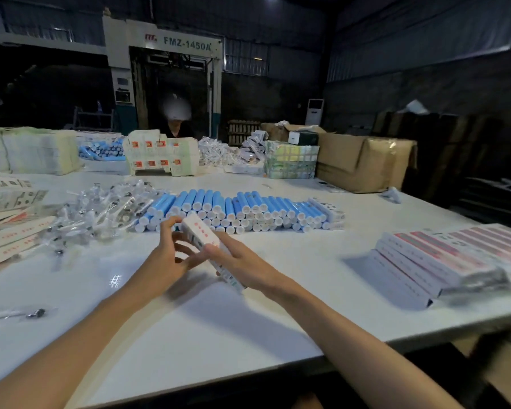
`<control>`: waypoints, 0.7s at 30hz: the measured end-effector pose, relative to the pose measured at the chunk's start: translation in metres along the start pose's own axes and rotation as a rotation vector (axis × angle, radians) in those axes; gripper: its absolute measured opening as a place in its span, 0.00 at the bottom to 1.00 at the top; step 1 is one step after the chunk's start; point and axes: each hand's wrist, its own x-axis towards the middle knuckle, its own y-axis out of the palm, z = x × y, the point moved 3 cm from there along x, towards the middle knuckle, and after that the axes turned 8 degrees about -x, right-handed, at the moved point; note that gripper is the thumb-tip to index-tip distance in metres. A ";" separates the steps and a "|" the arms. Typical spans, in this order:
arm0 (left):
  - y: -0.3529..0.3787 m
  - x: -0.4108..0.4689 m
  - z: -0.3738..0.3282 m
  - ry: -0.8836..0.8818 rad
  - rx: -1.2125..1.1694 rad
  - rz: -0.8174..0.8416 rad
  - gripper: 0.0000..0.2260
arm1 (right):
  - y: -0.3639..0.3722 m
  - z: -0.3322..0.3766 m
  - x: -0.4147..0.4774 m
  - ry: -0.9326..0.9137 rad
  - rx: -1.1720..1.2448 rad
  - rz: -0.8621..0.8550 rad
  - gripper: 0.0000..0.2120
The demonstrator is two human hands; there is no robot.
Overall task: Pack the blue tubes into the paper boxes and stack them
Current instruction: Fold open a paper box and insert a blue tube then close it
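I hold one long white paper box (202, 236) with red print above the middle of the white table (189, 326). My right hand (242, 262) grips its near half from the right side. My left hand (171, 253) has its fingers curled at the box's far end and left side. Just beyond, a pile of several blue tubes (233, 211) with white caps lies in rows. A stack of filled boxes (443, 258) lies at the right edge of the table. Flat unfolded boxes (9, 234) lie at the left.
A heap of clear plastic-wrapped items (101, 211) lies left of the tubes. At the far side are wrapped bundles (30, 150), printed cartons (163, 156), more tubes (104, 149), a cardboard box (363, 163) and a seated person (176, 125). One small wrapped item (27, 314) lies near left.
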 end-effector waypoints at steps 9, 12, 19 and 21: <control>0.016 -0.020 -0.005 0.196 0.528 0.334 0.07 | -0.099 -0.018 -0.043 0.006 -0.381 -0.287 0.25; 0.026 -0.022 -0.001 0.319 0.624 0.362 0.09 | -0.153 -0.021 -0.063 0.031 -0.571 -0.404 0.23; 0.025 -0.010 0.027 0.375 0.651 0.271 0.14 | -0.300 -0.071 -0.131 0.287 -0.899 -0.584 0.23; 0.023 -0.005 0.036 0.353 0.620 0.299 0.13 | -0.335 -0.095 -0.158 0.385 -0.939 -0.599 0.22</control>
